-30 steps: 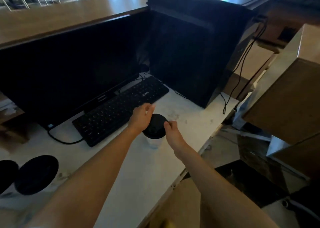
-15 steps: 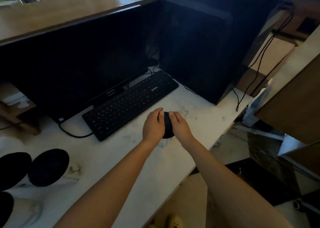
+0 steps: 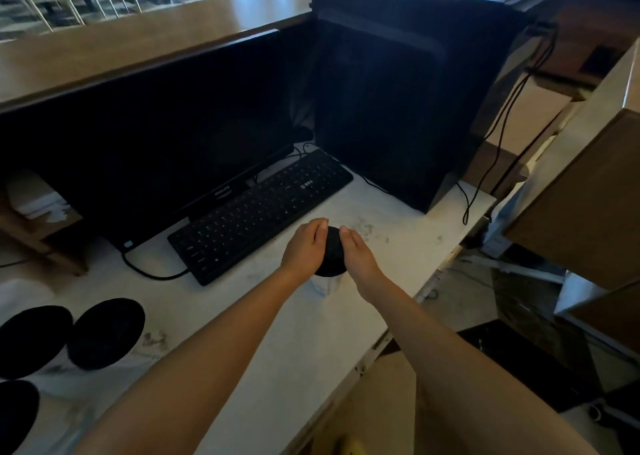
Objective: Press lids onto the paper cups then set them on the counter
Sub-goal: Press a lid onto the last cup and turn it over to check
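Observation:
A white paper cup (image 3: 325, 285) stands on the white counter (image 3: 277, 350), just in front of the keyboard. A black lid (image 3: 333, 256) sits on top of it. My left hand (image 3: 306, 246) lies over the lid's left side and my right hand (image 3: 356, 253) over its right side, both palms down on it. Most of the cup is hidden under my hands. Three more black-lidded cups stand at the counter's left end, the nearest (image 3: 105, 333) beside a second (image 3: 33, 340), and a third (image 3: 15, 416) at the frame's edge.
A black keyboard (image 3: 259, 212) and a dark monitor (image 3: 149, 143) lie behind the cup. A black computer tower (image 3: 398, 108) stands at the back right with cables (image 3: 485, 177) hanging off it. The counter's edge (image 3: 398, 330) runs close on the right. A brown cardboard box (image 3: 581, 195) sits beyond it.
My hands moved from the lid's rim onto its top, fingers coming together over it. The camera view shifted a little.

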Demonstrator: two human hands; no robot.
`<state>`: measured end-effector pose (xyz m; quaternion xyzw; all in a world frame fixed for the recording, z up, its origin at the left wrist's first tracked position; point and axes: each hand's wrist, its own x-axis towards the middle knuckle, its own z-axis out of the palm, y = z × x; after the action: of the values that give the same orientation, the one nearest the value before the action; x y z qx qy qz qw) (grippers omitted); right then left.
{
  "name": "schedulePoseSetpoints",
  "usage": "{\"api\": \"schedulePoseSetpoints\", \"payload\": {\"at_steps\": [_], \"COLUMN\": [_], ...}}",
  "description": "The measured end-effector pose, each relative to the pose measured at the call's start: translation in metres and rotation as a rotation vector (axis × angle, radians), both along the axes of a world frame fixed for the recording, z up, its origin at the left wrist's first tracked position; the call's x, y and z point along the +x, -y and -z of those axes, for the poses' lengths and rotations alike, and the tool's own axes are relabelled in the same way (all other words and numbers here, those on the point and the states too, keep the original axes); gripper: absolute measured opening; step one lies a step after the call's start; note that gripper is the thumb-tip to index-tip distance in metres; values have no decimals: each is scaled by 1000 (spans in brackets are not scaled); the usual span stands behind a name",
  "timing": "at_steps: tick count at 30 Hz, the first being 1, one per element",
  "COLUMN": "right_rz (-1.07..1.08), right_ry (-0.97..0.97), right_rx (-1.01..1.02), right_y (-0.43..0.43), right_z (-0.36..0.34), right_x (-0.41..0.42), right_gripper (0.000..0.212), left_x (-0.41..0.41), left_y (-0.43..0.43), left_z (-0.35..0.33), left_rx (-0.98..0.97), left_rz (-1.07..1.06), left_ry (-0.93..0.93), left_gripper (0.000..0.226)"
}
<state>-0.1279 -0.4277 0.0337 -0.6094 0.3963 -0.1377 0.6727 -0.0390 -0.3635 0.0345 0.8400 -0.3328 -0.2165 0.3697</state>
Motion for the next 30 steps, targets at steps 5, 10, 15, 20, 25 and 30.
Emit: {"api": "schedulePoseSetpoints", "payload": {"at_steps": [5, 10, 15, 20, 25, 30], "right_rz": [-26, -433, -555, -635, -695, -691], "right_ry": [56, 77, 72, 87, 117, 169], "right_rx": [176, -41, -70, -146, -150, -85], "right_y": [6, 16, 29, 42, 48, 47], "right_z": [30, 65, 75, 84, 91, 95], "right_x": [-24, -44, -26, -15, -11, -11], "right_gripper": [42, 64, 91, 89, 91, 89], "left_x": [19, 5, -11, -10, -11, -12], "left_y": [-2, 16, 26, 27, 27, 27], "left_z": [-10, -22, -12, -9, -6, -9], "left_rx": [157, 258, 417, 392, 379, 375], "left_rz": [185, 161, 157, 150, 114, 110], "left_ry": [86, 335, 500, 535, 552, 554], "left_gripper": [50, 57, 46, 39, 36, 36]}}
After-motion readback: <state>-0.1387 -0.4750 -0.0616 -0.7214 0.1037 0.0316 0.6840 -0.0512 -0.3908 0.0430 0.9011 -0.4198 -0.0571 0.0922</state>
